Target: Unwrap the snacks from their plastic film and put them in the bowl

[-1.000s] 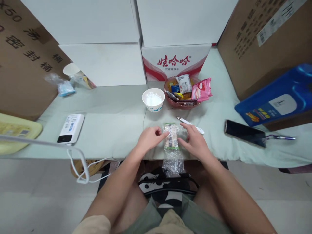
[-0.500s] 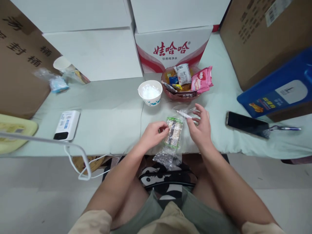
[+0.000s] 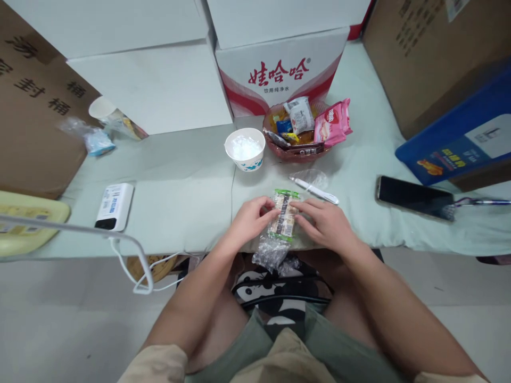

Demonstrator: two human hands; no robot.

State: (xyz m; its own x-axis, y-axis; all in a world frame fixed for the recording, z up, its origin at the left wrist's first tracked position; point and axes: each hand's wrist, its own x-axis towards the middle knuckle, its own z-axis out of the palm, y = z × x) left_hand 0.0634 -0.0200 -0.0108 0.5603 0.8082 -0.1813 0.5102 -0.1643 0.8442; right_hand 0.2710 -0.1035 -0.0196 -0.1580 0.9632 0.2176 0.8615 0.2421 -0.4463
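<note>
A wrapped snack pack (image 3: 284, 217) with green ends and a dark label strip lies at the table's front edge. Crumpled clear plastic (image 3: 271, 252) hangs from its near end over the edge. At the pack's left side, my left hand (image 3: 253, 218) pinches it between thumb and curled fingers. My right hand (image 3: 329, 223) holds the opposite side, fingertips and thumb at the wrapper. Just beyond the right hand lies a white pen-shaped tool (image 3: 315, 190), with a scrap of clear plastic (image 3: 317, 178) beside it.
Behind the pack stand a paper bowl (image 3: 244, 149) with clear plastic in it and a pink glass bowl (image 3: 293, 154) of wrapped snacks. A phone (image 3: 415, 198) lies right, a white power bank (image 3: 115, 206) left. White cartons (image 3: 143, 90) line the back.
The white pen-shaped tool has left my right hand and now lies on the table. My right hand has come down and inward to the snack pack's right side.
</note>
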